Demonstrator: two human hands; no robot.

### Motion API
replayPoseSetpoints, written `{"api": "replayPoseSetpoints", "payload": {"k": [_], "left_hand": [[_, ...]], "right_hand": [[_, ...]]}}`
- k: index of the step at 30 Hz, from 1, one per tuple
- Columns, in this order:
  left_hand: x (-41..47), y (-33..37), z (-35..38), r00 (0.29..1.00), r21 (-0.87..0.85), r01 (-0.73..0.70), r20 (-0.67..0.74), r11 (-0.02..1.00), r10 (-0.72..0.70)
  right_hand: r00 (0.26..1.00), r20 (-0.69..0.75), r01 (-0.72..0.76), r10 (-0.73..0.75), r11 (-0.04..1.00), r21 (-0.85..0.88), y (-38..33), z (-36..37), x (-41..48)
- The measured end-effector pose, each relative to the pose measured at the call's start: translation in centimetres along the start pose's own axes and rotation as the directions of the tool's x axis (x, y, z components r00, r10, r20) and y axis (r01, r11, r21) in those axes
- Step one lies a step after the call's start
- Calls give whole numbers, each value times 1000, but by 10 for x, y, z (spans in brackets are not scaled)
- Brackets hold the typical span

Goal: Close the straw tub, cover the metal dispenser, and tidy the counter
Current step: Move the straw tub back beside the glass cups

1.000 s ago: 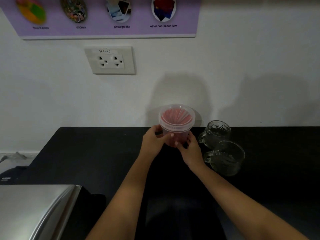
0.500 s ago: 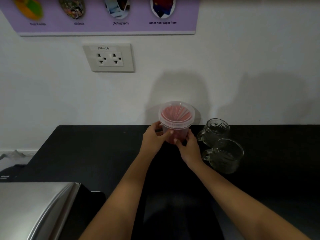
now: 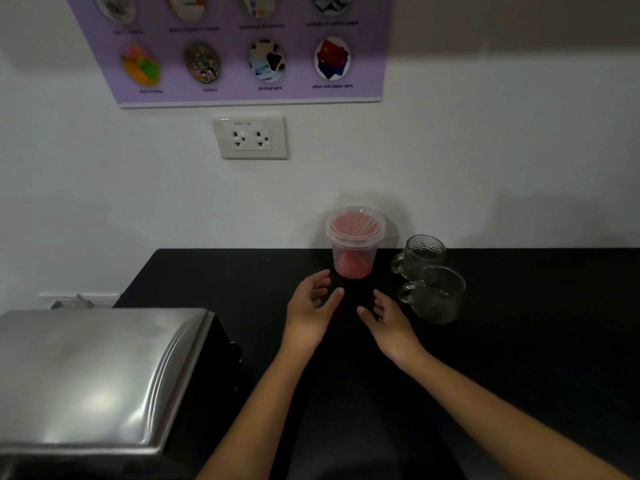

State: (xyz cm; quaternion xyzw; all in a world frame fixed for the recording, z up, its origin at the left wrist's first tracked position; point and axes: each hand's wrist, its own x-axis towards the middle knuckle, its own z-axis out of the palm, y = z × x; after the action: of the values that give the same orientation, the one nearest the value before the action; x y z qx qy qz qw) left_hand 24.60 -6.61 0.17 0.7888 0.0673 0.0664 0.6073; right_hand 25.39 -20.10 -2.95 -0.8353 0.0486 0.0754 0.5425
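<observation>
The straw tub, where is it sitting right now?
The straw tub stands at the back of the black counter against the wall, just left of two glass mugs, beyond both open hands.

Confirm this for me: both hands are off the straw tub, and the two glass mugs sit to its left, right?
Not quite. The head view shows both mugs to the right of the tub, not the left. The left hand and right hand are indeed off it.

Dim, soft picture with wide-angle bending at the edges
Glare is seen on the metal cover (image 3: 93,372); the black counter (image 3: 536,341) is underexposed, and the poster (image 3: 242,50) lettering is blurred
</observation>
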Motion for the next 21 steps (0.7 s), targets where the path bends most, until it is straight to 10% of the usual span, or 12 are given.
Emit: {"api": "replayPoseSetpoints", "payload": {"k": [21], "left_hand": [[-157, -20, -86, 897, 23, -231, 392, 973, 204]], "right_hand": [[986, -161, 38, -40, 999, -17, -8, -13, -148]]}}
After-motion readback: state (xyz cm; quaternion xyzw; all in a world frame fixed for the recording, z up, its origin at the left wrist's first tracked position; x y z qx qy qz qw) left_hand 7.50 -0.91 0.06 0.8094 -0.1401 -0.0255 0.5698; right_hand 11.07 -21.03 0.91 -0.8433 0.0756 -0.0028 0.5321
